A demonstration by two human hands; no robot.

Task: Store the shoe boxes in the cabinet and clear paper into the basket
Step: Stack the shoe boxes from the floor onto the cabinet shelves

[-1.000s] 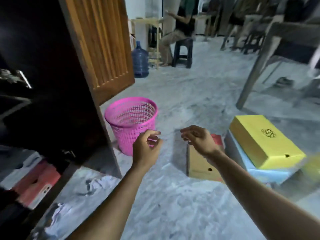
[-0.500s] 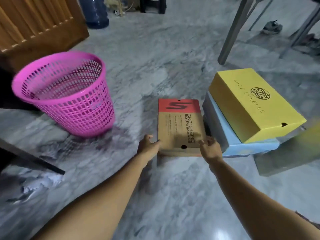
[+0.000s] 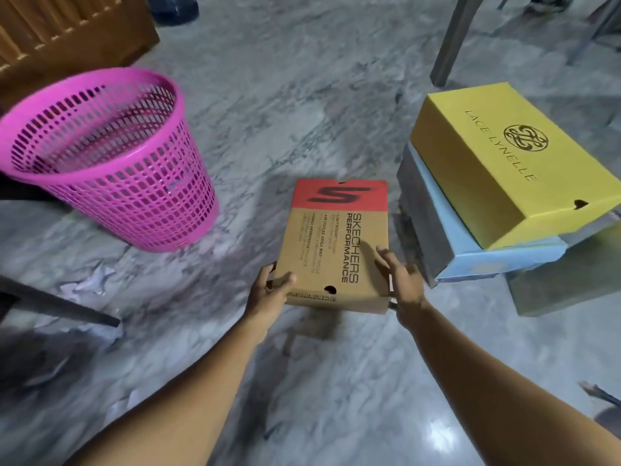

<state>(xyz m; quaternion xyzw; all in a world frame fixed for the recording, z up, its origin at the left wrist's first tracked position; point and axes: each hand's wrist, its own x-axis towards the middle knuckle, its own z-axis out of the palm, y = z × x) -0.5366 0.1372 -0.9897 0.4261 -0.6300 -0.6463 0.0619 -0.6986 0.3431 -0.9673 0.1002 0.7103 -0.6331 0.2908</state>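
Observation:
A brown Skechers shoe box (image 3: pixel 332 240) with a red end sits in the middle, its near end raised off the marble floor. My left hand (image 3: pixel 268 290) grips its near left corner and my right hand (image 3: pixel 401 280) grips its near right corner. To the right a yellow shoe box (image 3: pixel 504 163) rests on a light blue shoe box (image 3: pixel 470 253). A pink mesh basket (image 3: pixel 111 156) stands tilted-looking at the left. Crumpled white paper (image 3: pixel 89 282) lies on the floor in front of the basket. The dark cabinet edge (image 3: pixel 57 306) shows at the far left.
A wooden cabinet door (image 3: pixel 67 31) stands open at the top left. A grey table leg (image 3: pixel 450 38) rises behind the stacked boxes. Another grey box (image 3: pixel 564 290) lies below the blue one. More paper scraps (image 3: pixel 124 403) lie near my left arm.
My view dropped from the room toward the floor. Both hands reached down, closed on the near corners of the Skechers box and lifted its near end.

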